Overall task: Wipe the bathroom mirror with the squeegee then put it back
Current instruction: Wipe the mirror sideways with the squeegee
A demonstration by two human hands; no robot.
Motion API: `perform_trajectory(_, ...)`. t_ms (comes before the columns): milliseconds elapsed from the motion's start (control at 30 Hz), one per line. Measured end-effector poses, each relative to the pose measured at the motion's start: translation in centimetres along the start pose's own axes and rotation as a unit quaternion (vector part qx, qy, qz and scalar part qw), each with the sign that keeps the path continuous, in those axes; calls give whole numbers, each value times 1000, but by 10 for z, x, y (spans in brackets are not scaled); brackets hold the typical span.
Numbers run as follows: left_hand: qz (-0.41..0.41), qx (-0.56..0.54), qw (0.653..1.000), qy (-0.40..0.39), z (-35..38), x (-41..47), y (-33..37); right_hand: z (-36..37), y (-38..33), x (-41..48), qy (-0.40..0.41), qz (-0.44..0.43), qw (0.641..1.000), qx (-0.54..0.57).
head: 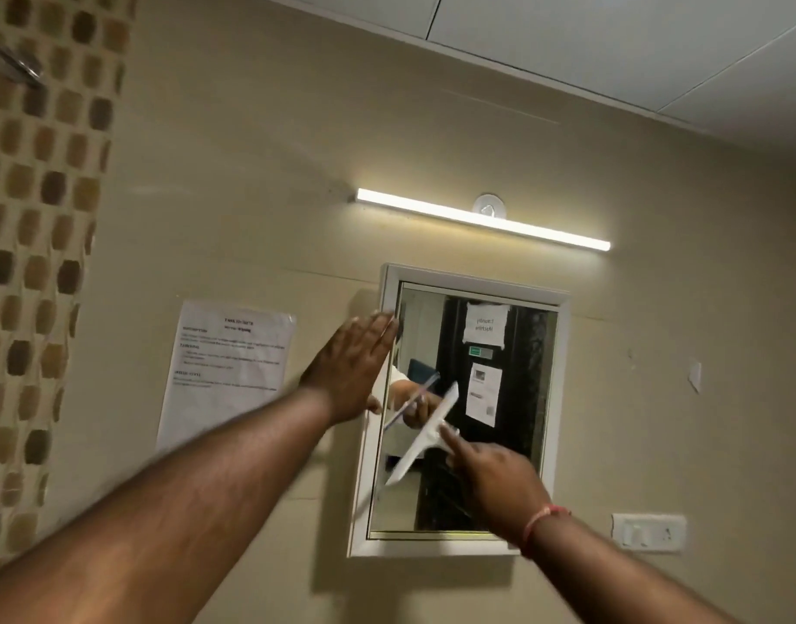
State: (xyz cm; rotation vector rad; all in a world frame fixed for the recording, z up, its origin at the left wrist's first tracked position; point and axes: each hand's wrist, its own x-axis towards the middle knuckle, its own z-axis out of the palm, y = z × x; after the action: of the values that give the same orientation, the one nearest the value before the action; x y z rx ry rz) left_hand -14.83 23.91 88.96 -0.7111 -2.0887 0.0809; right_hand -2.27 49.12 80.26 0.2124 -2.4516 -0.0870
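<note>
The squeegee [425, 436] is held in the closed right hand [495, 484], blade tilted against the mirror [513, 443] glass. The left hand [351, 367] is laid flat and empty on the mirror's left frame edge. Even pressure and overlapping strokes are advised.

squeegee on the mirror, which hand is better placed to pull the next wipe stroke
The right hand: it already grips the squeegee, whose blade lies tilted against the mirror glass. The left hand is flat and empty at the mirror's left frame edge, seemingly steadying it.

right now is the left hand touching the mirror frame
Touching. In the head view the left hand lies flat with its fingertips overlapping the left edge of the white mirror frame, no gap visible.
</note>
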Motion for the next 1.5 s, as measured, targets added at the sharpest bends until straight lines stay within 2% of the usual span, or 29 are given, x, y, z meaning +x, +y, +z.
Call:
perform_trajectory(200,-57,51,997,-20,-28,54,-2,-59,25,76,68,-111,983,-130)
perform_trajectory(367,-93,81,991,-59,-40,79,-2,-93,12,125,82,-172,964,-184)
perform_trajectory(433,-104,94,988,-70,-37,87,-1,-97,8,134,88,-203,957,-188)
perform_trajectory(567,-119,91,986,-72,-28,94,4,-88,20,144,164,-262,920,-241)
perform_trajectory(667,-125,90,986,-70,-29,96,5,-68,36,153,142,-289,924,-205)
perform_trajectory(800,-137,89,984,-72,-29,95,9,-54,46,159,180,-284,925,-179)
perform_trajectory(1067,-150,78,983,-74,-37,88,22,-45,52,177,119,-295,936,-148)
perform_trajectory(1300,-171,57,981,-68,-41,87,30,-49,45,183,116,-288,944,-110)
perform_trajectory(1500,-195,99,971,-98,-46,94,41,-45,44,189,124,-271,947,-122)
